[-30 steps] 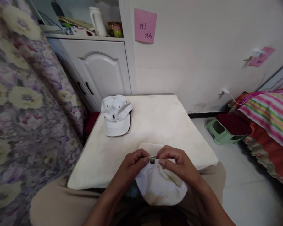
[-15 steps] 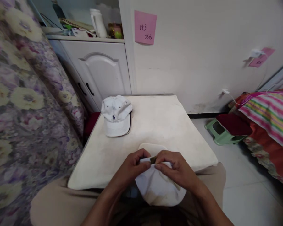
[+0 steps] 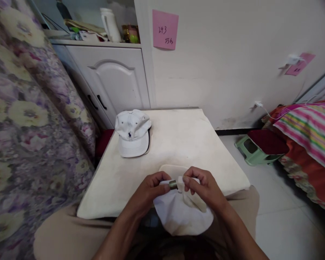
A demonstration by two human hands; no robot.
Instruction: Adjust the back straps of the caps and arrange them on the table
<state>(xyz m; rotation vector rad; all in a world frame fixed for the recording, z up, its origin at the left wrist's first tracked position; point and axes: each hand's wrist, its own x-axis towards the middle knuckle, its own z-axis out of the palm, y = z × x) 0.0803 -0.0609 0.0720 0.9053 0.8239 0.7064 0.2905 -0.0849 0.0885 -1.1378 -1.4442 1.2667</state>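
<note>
A white cap (image 3: 182, 216) is held at the table's near edge, its brim lying forward on the tabletop and its crown towards me. My left hand (image 3: 154, 187) pinches the cap's back strap at the left, right beside a small metal buckle (image 3: 173, 185). To the right of the buckle, my right hand (image 3: 202, 184) is closed, thumb against fingers, on the strap's other part. A gap opens below the strap and shows the cap's inside. Another white cap (image 3: 132, 131), with a small dark emblem, rests at the table's far left.
The table (image 3: 178, 137) has a pale cover and stands against the wall. A white cabinet (image 3: 116, 76) is behind it, a floral curtain (image 3: 24, 126) at left. On the right are a green stool (image 3: 260, 148) and a bed with striped bedding (image 3: 311, 126).
My right hand has moved slightly right and up, drawing the strap away from the buckle. The buckle now shows more fully. My left hand has barely moved.
</note>
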